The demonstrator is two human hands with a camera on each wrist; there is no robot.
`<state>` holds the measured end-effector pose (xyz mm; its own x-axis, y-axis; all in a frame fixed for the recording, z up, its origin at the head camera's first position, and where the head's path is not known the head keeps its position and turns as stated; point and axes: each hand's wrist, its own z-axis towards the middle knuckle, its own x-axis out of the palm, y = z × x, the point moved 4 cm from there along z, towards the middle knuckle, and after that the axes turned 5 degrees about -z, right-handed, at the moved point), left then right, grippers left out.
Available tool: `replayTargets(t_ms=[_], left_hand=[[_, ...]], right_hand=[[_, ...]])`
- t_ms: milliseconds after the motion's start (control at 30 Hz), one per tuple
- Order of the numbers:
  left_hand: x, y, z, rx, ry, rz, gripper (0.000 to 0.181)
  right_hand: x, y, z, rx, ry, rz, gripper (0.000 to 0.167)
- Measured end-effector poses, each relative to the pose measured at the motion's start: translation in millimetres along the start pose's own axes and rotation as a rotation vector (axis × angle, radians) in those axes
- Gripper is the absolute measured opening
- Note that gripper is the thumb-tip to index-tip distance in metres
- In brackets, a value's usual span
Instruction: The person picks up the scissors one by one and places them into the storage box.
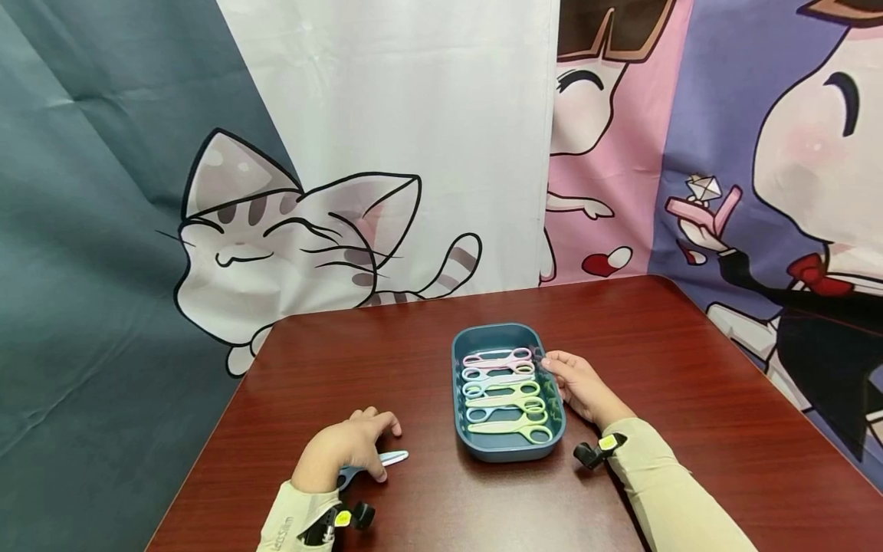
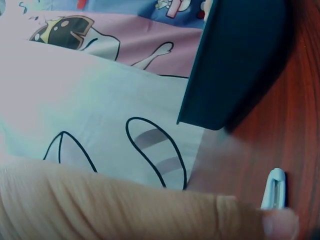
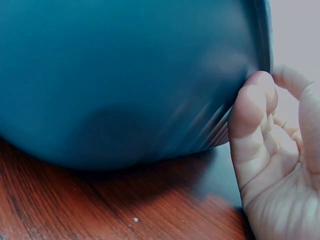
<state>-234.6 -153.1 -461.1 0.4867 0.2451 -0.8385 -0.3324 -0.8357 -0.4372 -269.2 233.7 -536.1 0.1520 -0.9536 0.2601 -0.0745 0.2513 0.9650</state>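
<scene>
A dark blue-green plastic box (image 1: 507,454) stands on the table, with several pairs of plastic scissors (image 1: 507,402) in pink, blue, yellow-green and green laid crosswise inside. My right hand (image 1: 579,383) pinches the box's right rim; in the right wrist view, fingertips (image 3: 248,112) lie against the outer wall and another finger passes behind the rim. My left hand (image 1: 348,448) is arched over a blue-and-white pair of scissors (image 1: 395,458) on the table left of the box, thumb and forefinger spread apart. It partly hides those scissors. The left wrist view shows the white tip (image 2: 274,190) beside a fingertip.
The reddish-brown wooden table (image 1: 386,353) reaches back to a cartoon-printed cloth (image 1: 414,92) behind it. Small black wrist cameras (image 1: 595,454) are strapped at both cuffs, and the left one sits low over the tabletop.
</scene>
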Motion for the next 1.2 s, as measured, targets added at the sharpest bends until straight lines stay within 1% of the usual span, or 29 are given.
replayTargets(t_ms=[100,200,300,367,533,633,800,933,1100,1200], left_hand=[[2.7,2.4,0.7,-0.027,-0.005,0.013,0.054],[5.9,5.4,3.3,-0.037,-0.026,0.027,0.047],[8.8,8.2,6.9,-0.023,-0.059,0.046,0.038],[10.1,9.7,8.7,-0.016,-0.069,0.048,0.034],[10.9,12.0,10.7,-0.006,-0.053,0.029,0.033],[8.2,10.2,11.3,0.026,-0.046,0.009,0.033],[0.4,3.1,14.2,0.105,-0.042,-0.017,0.033],[-7.3,-6.7,19.3,0.149,-0.039,-0.043,0.032],[-18.2,-24.8,27.8,0.198,-0.053,-0.049,0.03],[-24.4,-39.0,33.1,0.221,-0.065,-0.038,0.029]], right_hand=[[1,1,0.1,0.001,-0.002,-0.007,0.015],[1,1,0.7,0.004,-0.008,-0.011,0.018],[2,0,1.3,0.006,-0.01,-0.009,0.02],[1,-1,1.5,0.009,-0.009,-0.005,0.019],[1,-2,1.0,0.011,-0.005,-0.001,0.018],[1,-1,-0.1,0.008,-0.007,-0.005,0.019],[0,2,-1.1,0.003,-0.013,-0.024,0.022],[-1,2,-0.1,-0.001,-0.01,-0.029,0.024],[-1,1,0.6,0.002,-0.013,-0.025,0.023],[-1,1,0.3,0.005,-0.015,-0.019,0.023]])
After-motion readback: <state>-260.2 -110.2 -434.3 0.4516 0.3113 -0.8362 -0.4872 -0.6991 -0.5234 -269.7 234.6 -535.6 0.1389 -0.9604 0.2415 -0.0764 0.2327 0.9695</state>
